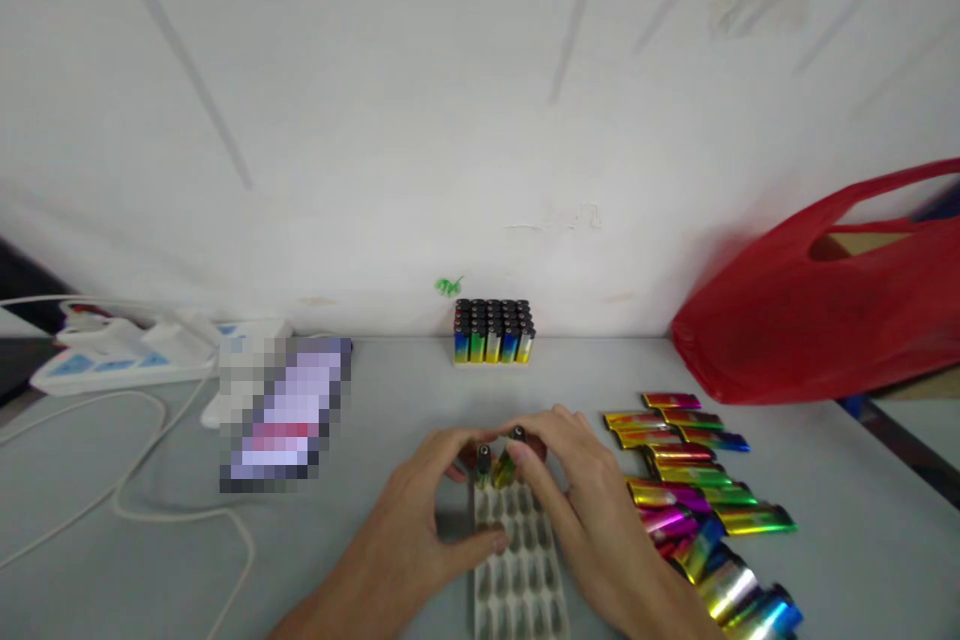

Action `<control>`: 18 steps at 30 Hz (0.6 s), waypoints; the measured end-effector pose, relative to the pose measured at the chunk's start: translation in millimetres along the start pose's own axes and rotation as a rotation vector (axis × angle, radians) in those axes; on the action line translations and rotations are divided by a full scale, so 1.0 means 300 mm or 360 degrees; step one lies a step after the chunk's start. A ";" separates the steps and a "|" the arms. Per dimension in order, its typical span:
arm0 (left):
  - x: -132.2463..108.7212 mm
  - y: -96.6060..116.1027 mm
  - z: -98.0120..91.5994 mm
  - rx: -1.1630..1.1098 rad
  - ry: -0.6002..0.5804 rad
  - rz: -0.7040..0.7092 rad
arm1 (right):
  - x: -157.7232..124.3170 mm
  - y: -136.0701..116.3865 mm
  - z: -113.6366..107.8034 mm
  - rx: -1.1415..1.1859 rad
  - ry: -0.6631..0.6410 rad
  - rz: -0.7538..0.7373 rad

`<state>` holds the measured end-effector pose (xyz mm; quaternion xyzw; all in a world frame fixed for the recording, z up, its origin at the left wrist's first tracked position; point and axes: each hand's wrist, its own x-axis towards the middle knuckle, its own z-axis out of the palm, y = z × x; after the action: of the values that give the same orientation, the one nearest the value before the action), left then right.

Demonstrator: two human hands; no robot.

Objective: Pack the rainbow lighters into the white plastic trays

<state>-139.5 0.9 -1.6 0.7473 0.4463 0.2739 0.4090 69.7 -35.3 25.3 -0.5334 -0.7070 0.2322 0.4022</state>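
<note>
A pale tray (517, 575) with rows of small slots lies at the bottom centre, between my hands. One black-topped cylinder (484, 463) stands upright at its far left corner. My left hand (420, 510) curves round the tray's left side, fingers apart, its fingertips beside that cylinder and its thumb over the slots. In my right hand (574, 490), thumb and fingers pinch a second black-topped cylinder (506, 465), which is tilted over the tray's far end. Whether its lower end sits in a slot cannot be made out.
Shiny coloured cylinders (686, 470) lie in a pile on the right. Upright ones (493, 335) stand packed by the wall. A red bag (817, 310) is at the right, a pixelated phone (292, 420) and a power strip (127, 360) with white cables at the left.
</note>
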 end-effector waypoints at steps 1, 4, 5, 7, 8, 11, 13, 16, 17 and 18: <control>0.000 0.000 0.000 -0.0002 -0.0006 0.0015 | 0.000 -0.001 -0.001 0.0002 -0.0025 -0.0025; 0.000 -0.003 0.002 -0.0004 0.0001 0.0051 | 0.000 -0.001 -0.006 -0.0002 -0.0077 -0.0094; -0.001 -0.004 0.003 -0.0001 0.0009 0.0051 | -0.001 0.000 -0.007 -0.0008 -0.0083 -0.0107; 0.000 -0.009 0.005 0.0003 0.0014 0.0039 | -0.003 0.000 -0.008 -0.0018 -0.0084 -0.0113; 0.000 -0.010 0.005 0.0005 0.0012 0.0032 | -0.004 -0.001 -0.007 -0.0020 -0.0084 -0.0113; 0.004 -0.010 0.006 0.0000 0.0030 0.0025 | -0.004 -0.003 -0.007 -0.0011 -0.0084 -0.0119; 0.008 -0.001 0.002 -0.0025 0.0045 0.0021 | -0.003 -0.006 -0.007 0.0004 -0.0094 -0.0123; 0.012 0.020 -0.007 -0.0099 0.0002 0.0016 | -0.001 -0.010 -0.008 0.0002 -0.0122 -0.0117; 0.013 0.027 -0.011 -0.0124 -0.0019 0.0013 | -0.001 -0.011 -0.007 -0.0005 -0.0127 -0.0110; 0.013 0.032 -0.014 -0.0144 -0.0032 0.0013 | -0.001 -0.012 -0.006 -0.0011 -0.0133 -0.0100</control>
<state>-136.6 3.3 9.1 0.7326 0.4262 0.2882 0.4457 69.2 -36.9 29.1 -0.5022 -0.7403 0.2392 0.3776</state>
